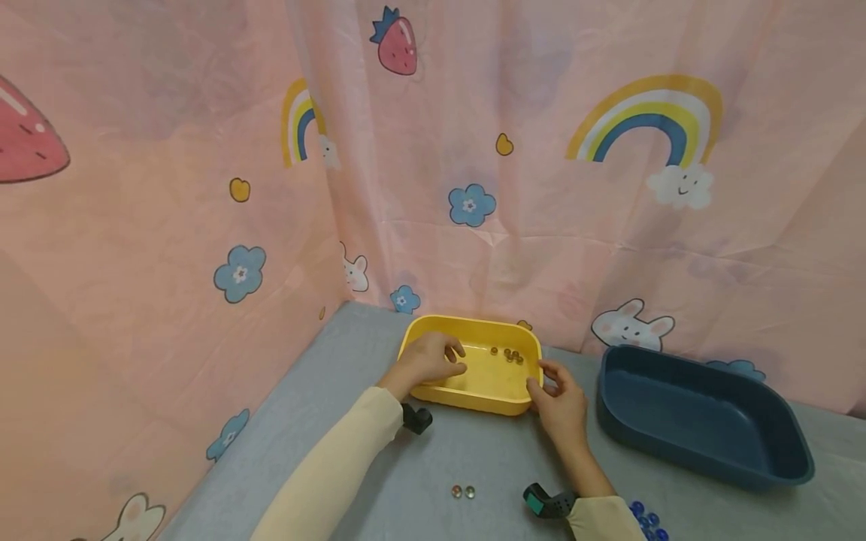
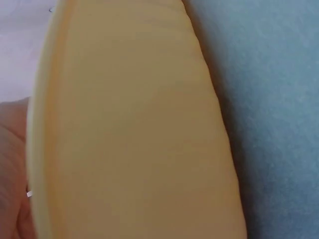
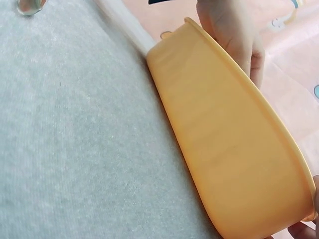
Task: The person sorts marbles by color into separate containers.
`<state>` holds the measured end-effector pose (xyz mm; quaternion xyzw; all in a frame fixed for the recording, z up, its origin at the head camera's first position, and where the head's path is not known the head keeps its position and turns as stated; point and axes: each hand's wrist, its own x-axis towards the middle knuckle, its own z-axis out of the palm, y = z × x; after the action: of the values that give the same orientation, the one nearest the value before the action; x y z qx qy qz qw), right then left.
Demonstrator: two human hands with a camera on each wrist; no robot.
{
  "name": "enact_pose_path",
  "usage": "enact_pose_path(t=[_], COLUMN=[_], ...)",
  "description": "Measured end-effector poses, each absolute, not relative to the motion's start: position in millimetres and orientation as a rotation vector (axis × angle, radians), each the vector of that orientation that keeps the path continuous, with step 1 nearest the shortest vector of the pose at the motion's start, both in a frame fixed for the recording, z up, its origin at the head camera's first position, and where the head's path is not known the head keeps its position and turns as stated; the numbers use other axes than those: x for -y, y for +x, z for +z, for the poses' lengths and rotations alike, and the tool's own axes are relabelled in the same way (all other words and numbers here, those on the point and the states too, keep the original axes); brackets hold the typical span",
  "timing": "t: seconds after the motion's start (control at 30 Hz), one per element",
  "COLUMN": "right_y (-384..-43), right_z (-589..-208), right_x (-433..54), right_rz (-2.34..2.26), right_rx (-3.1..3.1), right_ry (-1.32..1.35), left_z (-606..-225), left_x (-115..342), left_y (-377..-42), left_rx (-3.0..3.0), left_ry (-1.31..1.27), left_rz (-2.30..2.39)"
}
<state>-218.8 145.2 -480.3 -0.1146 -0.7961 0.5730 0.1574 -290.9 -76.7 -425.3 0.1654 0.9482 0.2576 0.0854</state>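
A yellow tray [image 1: 467,402] sits on the grey table against the pink curtain, with several small amber glass beads [image 1: 513,356] on the right part of its floor. Over its left part hovers my left hand [image 1: 429,359], thumb and fingers loosely bent with a gap between them and nothing visible there. My right hand [image 1: 563,406] grips the tray's right end, thumb and fingers at the rim by the front corner. In the right wrist view the tray's outer wall [image 3: 224,134] fills the middle, and fingertips [image 3: 301,230] curl at its corner.
To the right stands a dark blue tray [image 1: 704,451]. Two clear beads with coloured insides [image 1: 463,492] lie on the table [image 1: 379,496] in front of the yellow tray. Several blue beads [image 1: 649,520] lie beside my right sleeve [image 1: 602,518].
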Motion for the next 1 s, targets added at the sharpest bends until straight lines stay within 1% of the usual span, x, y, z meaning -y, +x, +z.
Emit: enact_pose_path(t=[0.23, 0.67, 1.0], right_y=[-218.4, -219.8, -219.7], right_z=[-480.5, -481.4, -483.4], right_x=[-146.0, -145.8, -147.1], right_rz=[1.647, 1.652, 1.684], right_rx=[2.273, 2.262, 2.243], right_ry=[-0.324, -0.32, -0.305], left_z=[-420.7, -420.1, -418.3], left_x=[77.7, 86.2, 96.7], left_y=[-281.8, -257.1, -237.7], left_rx=[-2.85, -2.89, -2.911], left_ry=[0.573, 0.637, 0.792], left_rz=[0.803, 0.906, 0.954])
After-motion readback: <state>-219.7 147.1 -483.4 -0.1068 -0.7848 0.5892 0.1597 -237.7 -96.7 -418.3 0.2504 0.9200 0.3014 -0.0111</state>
